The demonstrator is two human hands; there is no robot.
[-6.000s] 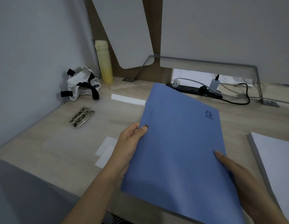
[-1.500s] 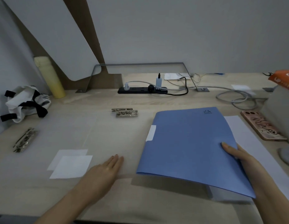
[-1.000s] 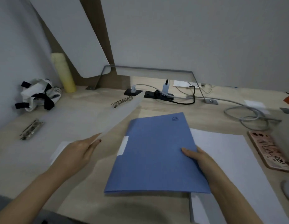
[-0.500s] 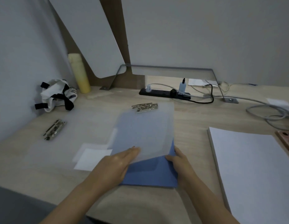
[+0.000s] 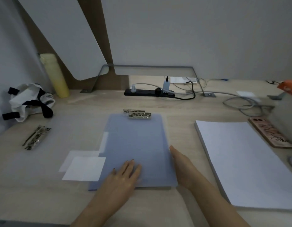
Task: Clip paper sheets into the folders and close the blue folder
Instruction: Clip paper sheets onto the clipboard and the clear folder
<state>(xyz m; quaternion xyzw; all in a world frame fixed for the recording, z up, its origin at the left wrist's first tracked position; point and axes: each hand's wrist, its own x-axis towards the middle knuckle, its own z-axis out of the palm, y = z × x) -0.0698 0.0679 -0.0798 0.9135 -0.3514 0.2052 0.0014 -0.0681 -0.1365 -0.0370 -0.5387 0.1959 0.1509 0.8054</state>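
The closed blue folder [image 5: 137,145] lies flat in the middle of the desk, under a translucent folder cover [image 5: 86,135] that has a metal clip [image 5: 139,115] at its far end. My left hand [image 5: 124,174] rests flat, fingers apart, on the near part of that cover. Along the folder's right edge, my right hand [image 5: 182,166] stands on its side, fingers straight, holding nothing. A thick stack of white paper sheets [image 5: 243,163] lies to the right. Another translucent folder with a metal clip [image 5: 35,137] lies at the left.
Two small white labels [image 5: 83,166] show at the folder's near left. A white and black bag [image 5: 29,100] and a yellow bottle [image 5: 54,76] stand far left. A power strip [image 5: 148,92], cables [image 5: 246,104] and a phone [image 5: 271,134] are at the back and right.
The blue folder moved from the paper stack to the desk's middle. My left hand lifted the translucent cover and laid it flat over the folder; my right hand let go and rests beside it.
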